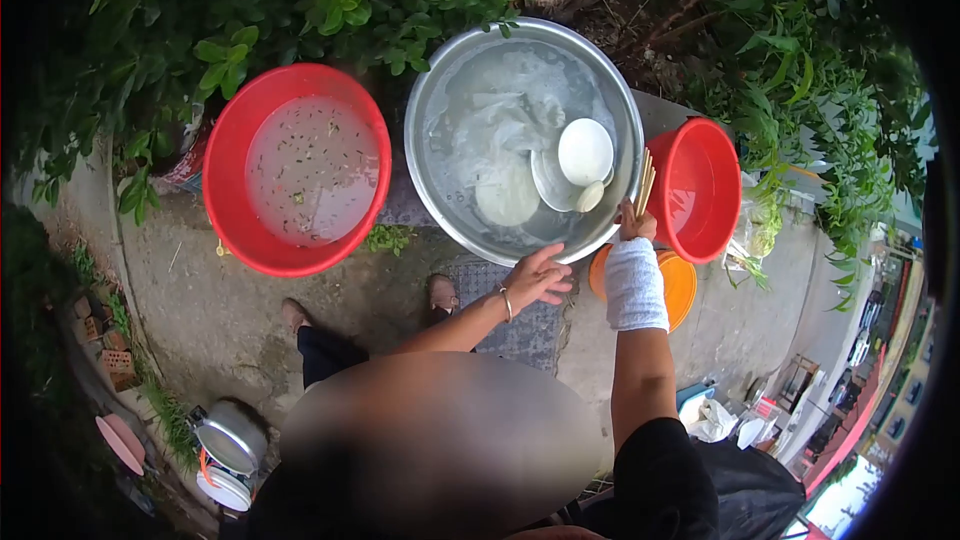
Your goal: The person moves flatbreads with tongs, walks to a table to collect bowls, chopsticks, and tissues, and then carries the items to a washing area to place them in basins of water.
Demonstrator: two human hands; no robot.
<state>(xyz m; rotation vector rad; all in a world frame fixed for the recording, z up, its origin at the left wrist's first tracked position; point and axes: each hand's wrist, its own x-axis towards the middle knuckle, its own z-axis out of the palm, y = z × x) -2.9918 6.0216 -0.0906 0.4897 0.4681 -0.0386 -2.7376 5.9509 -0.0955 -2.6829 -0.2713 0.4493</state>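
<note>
A bundle of wooden chopsticks (pixel 648 183) is gripped in my right hand (pixel 636 222), upright beside the right rim of a large metal basin (pixel 415 130). A white towel-like wrap covers that wrist. My left hand (pixel 540 277) is over the basin's near rim, fingers spread and holding nothing, with a bracelet on the wrist. In the basin's cloudy water lie a small white bowl (pixel 585 150), a white spoon (pixel 590 197), a larger dish (pixel 548 185) under the bowl, and a round white plate (pixel 505 198). Whitish, crumpled-looking material (pixel 495 120) lies in the water.
A red basin (pixel 215 180) of murky water with floating scraps stands left. To the right are a smaller red tub (pixel 728 180) and an orange bucket (pixel 679 285). Leafy bushes (pixel 340 10) border the far side. Metal pots (pixel 232 438) sit lower left on the ground.
</note>
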